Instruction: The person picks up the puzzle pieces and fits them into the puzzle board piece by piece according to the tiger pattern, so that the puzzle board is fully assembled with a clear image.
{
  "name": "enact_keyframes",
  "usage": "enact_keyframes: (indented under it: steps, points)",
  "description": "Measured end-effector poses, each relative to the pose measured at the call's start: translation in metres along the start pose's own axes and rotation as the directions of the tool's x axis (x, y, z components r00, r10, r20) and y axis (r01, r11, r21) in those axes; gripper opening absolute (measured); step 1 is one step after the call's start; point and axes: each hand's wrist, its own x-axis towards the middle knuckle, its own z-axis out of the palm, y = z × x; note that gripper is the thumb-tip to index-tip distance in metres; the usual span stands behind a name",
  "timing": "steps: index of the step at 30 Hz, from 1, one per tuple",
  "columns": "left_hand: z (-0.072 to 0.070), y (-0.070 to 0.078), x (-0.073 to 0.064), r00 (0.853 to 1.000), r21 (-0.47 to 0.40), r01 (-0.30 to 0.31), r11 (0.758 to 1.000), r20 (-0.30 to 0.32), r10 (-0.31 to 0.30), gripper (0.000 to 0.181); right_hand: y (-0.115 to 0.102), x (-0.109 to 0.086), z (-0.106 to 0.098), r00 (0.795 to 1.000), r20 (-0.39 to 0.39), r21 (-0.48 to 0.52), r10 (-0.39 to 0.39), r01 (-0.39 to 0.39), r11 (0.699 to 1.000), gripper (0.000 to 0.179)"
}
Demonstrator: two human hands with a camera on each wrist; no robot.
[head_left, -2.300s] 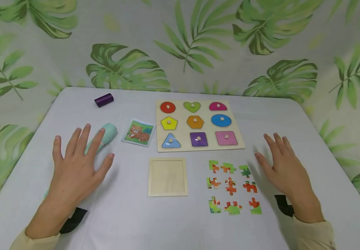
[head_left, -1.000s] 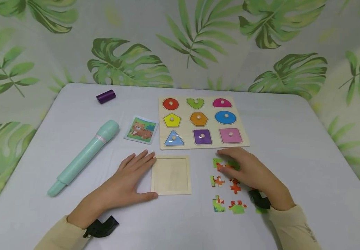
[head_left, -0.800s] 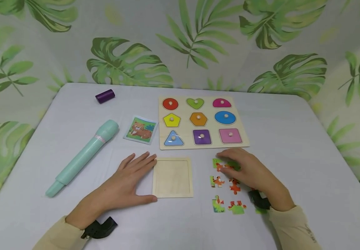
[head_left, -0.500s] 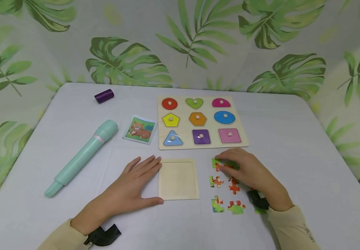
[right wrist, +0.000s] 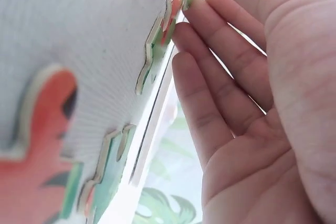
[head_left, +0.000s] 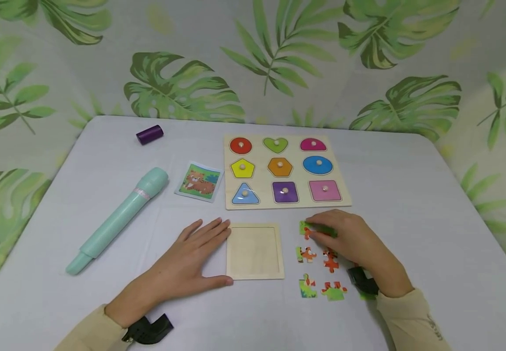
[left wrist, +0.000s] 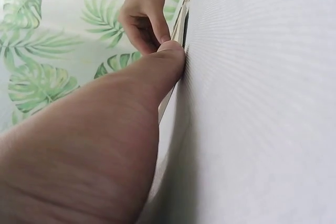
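Observation:
In the head view my left hand [head_left: 184,265] lies palm down with fairly straight fingers. Its fingertips and thumb touch the left side of a square wooden puzzle tray [head_left: 255,252], a shallow frame with a bare inside. To the tray's right, my right hand [head_left: 351,239] bends over jigsaw pieces with a tiger picture. Its thumb and index finger pinch the top-left jigsaw piece [head_left: 304,227], partly covered by them. The wrist view shows the other fingers of this hand [right wrist: 226,77] beside the pieces. Some right-hand pieces are hidden beneath the hand.
Behind the tray lies a wooden peg board [head_left: 231,202] with coloured shapes. A tiger picture card [head_left: 199,182] sits to its left. Farther left are a mint-green folded umbrella-like tube [head_left: 117,219] and a purple cylinder [head_left: 149,135]. Leaf-print cloth hangs behind the table.
Both hands came inward from the sides. My left hand has pushed the wooden tray to the right, towards the jigsaw pieces. The right hand stays at the top row, its thumb slightly farther left.

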Motion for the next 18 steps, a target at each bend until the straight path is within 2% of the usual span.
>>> enact_keyframes:
  steps: [13, 18]
  points:
    - [0.001, 0.001, -0.001, 1.0, 0.0, -0.005, 1.0, 0.002, 0.005, 0.106, -0.004, 0.01, -0.006, 0.994, -0.081, 0.022, -0.08, 0.082, 0.996, 0.038]
    - [0.0, 0.0, -0.003, 1.0, 0.018, -0.007, 1.0, 0.002, 0.007, 0.103, -0.009, 0.019, -0.011, 0.989, -0.096, 0.018, -0.112, 0.115, 0.993, 0.035]
